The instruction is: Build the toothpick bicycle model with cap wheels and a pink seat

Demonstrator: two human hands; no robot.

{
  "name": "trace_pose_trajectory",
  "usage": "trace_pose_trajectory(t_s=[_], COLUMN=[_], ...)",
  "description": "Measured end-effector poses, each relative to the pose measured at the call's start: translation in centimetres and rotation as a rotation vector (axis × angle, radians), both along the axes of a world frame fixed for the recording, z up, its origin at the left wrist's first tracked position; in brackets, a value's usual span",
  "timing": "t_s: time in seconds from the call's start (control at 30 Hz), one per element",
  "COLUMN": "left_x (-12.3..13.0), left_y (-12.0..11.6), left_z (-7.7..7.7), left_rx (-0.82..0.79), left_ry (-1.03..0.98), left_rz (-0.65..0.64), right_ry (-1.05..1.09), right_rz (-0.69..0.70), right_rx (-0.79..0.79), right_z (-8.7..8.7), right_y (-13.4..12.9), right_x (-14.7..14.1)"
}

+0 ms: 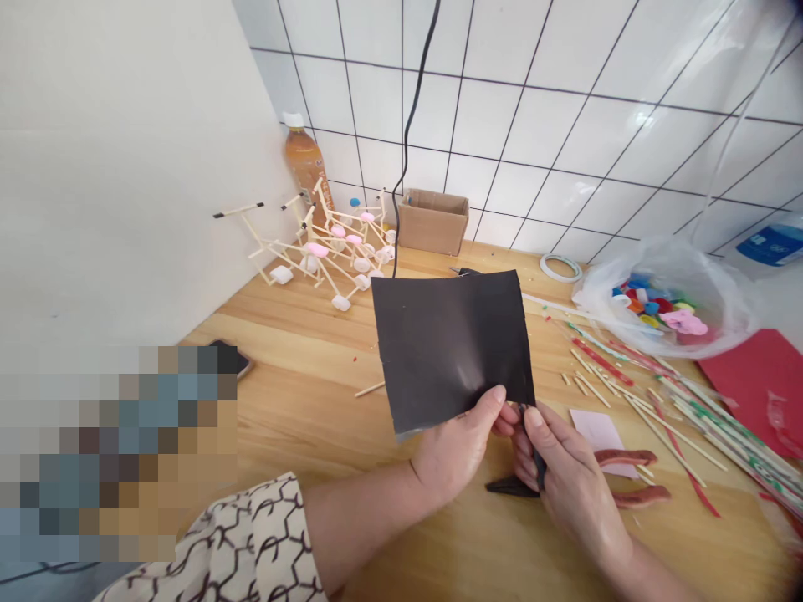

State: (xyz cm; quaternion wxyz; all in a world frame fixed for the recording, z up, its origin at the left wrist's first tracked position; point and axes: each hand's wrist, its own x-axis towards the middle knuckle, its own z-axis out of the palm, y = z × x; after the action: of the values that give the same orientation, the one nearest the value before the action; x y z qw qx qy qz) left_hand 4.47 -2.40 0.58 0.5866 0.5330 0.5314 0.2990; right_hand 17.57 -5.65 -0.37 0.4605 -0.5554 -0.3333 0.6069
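Left hand [455, 447], fingers [493, 395] clamped on dark sheet [452, 351]; right hand [574, 481], fingers [533, 422] pinched on narrow black strip [538, 461], above wooden surface [301, 401].

The left hand [455, 443] and right hand [574, 477] pinch a dark flexible sheet [452, 347] above the wooden table [301, 418], near red-handled pliers [633, 477] and a stick-and-bottle-cap model [326, 251].

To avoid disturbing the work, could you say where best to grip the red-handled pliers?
Grip the red-handled pliers by their two splayed handles, coming from the right: those lie free, while the dark head runs under the right hand.
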Motion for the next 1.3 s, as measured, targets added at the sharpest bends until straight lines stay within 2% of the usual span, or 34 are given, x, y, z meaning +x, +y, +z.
trace_pose_trajectory(t_s=[0.27, 0.5, 0.6, 1.0, 1.2, 1.3], left_x=[0.0, -0.4, -0.4, -0.2, -0.3, -0.4], left_y=[0.9, 2.2, 2.2, 1.4, 1.0, 0.6], left_z=[0.9, 0.5, 0.5, 1.5, 0.9, -0.1], left_rx=[-0.042, -0.025, -0.051, -0.111, 0.024, 0.191], left_ry=[-0.036, -0.061, -0.032, 0.065, 0.118, 0.129], left_rz=[0.077, 0.178, 0.155, 0.055, -0.019, -0.067], right_ry=[-0.02, -0.056, -0.07, -0.023, -0.005, -0.005], right_rz=[0.046, 0.067, 0.086, 0.022, 0.012, 0.002], right_rx=[0.044, 0.036, 0.044, 0.033, 0.065, 0.075], right_z=[-0.7, -0.6, -0.6, -0.4, -0.5, -0.4], right_y=[-0.1, -0.3, -0.3, -0.1, 0.1, 0.1], right_x=[0.2, 0.0, 0.1, 0.2, 0.3, 0.3])
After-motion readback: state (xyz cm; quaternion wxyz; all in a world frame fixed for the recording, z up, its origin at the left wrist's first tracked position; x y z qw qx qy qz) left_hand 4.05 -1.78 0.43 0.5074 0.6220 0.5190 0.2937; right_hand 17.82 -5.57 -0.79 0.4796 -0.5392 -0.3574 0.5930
